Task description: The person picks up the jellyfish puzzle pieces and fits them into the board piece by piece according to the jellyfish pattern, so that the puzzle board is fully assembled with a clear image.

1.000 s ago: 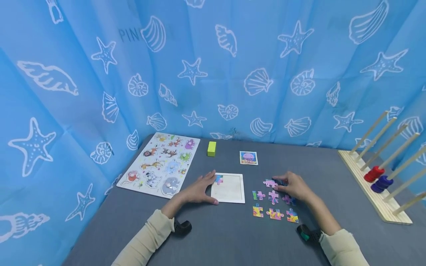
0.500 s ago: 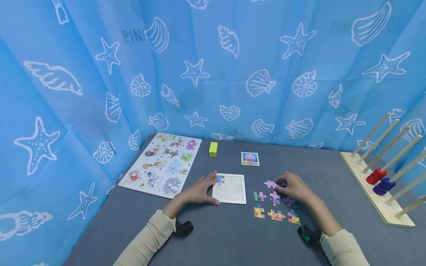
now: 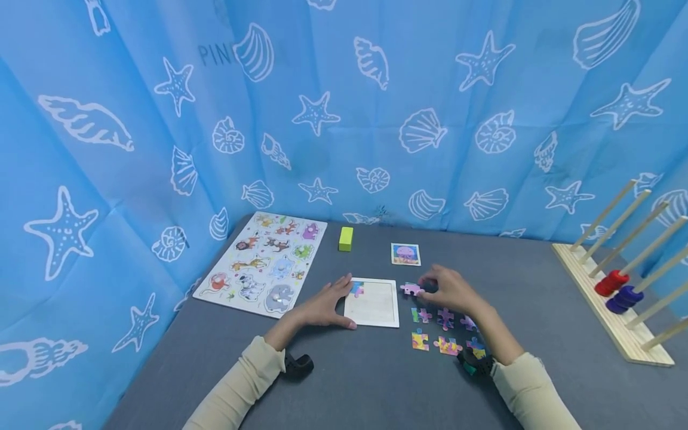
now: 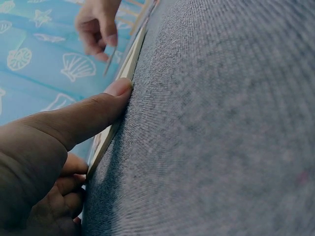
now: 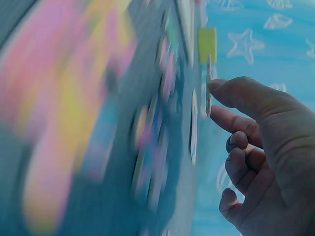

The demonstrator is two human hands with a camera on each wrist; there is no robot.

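Note:
My left hand (image 3: 325, 304) holds the left side of a shallow wooden puzzle tray (image 3: 372, 325). In the left wrist view, the thumb (image 4: 110, 96) presses the tray's edge. One blue and pink puzzle piece (image 3: 357, 289) sits in the tray's upper left corner. My right hand (image 3: 454, 291) pinches a pink jigsaw piece (image 3: 411, 289) just right of the tray. The right wrist view shows this piece edge-on, lifted between thumb and index finger. Below that hand lie several loose jigsaw pieces (image 3: 445, 319) in rows, some partly hidden by the right arm.
A jellyfish picture card (image 3: 405, 255) and a yellow-green block (image 3: 346, 239) lie farther back. At left is an animal peg board (image 3: 269, 263). A wooden peg rack (image 3: 613, 304) with red and purple rings stands at right. A blue curtain (image 3: 344, 119) hangs behind the table.
My right hand has picked up the pink jigsaw piece from the top row and carried it left toward the tray. My left hand stays on the tray.

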